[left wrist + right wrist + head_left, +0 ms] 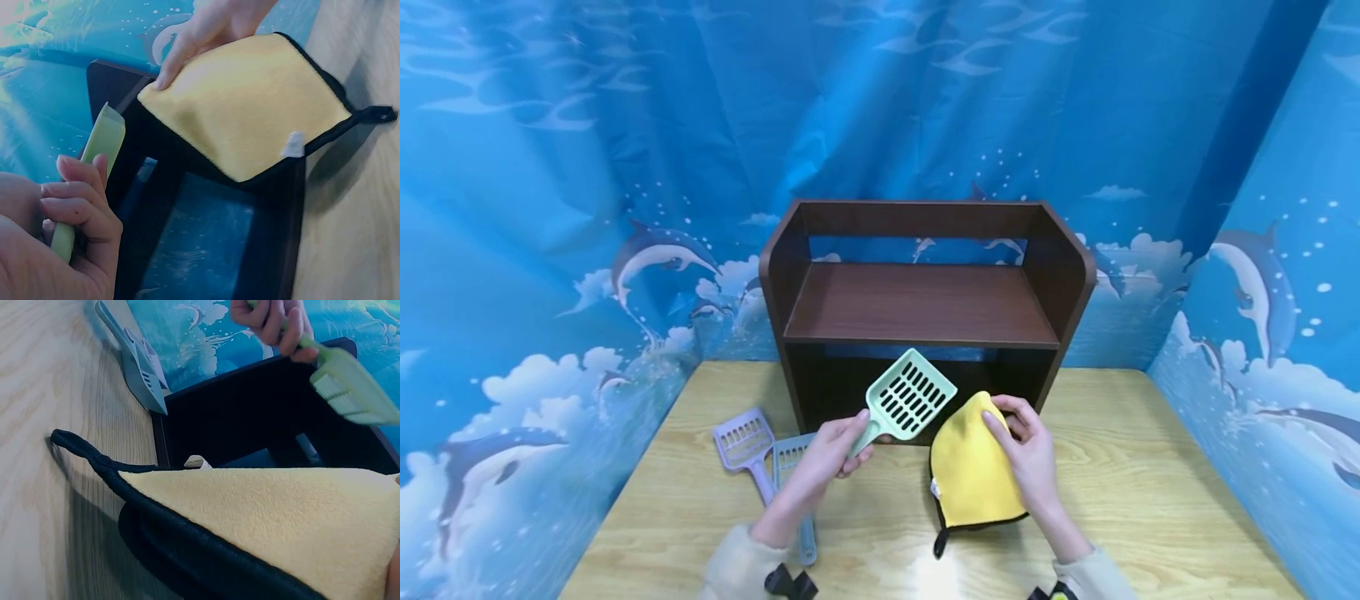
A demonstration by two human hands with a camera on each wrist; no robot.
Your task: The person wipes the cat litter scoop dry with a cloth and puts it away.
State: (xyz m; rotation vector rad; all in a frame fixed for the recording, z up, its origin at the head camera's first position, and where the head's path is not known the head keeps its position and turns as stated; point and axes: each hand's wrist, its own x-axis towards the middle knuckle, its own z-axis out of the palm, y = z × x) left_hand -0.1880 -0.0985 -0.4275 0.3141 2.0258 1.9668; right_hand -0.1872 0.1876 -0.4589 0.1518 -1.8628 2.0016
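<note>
My left hand [837,450] grips the handle of a pale green slotted litter scoop [912,395], its head tilted up in front of the shelf's lower opening. My right hand [1024,454] pinches the upper edge of a yellow cloth [973,467] with black trim, a hanging loop and a small white tag. The cloth hangs just right of the scoop, apart from it, and fills much of the right wrist view. In the left wrist view the left fingers [81,209] curl round the scoop's handle [62,240].
A dark brown two-tier shelf [925,304] stands at the back of the wooden table [1135,483]. On the left lie a lilac scoop [745,440] and a blue scoop [807,533], partly behind the left forearm. A blue dolphin-print curtain [550,250] surrounds the table.
</note>
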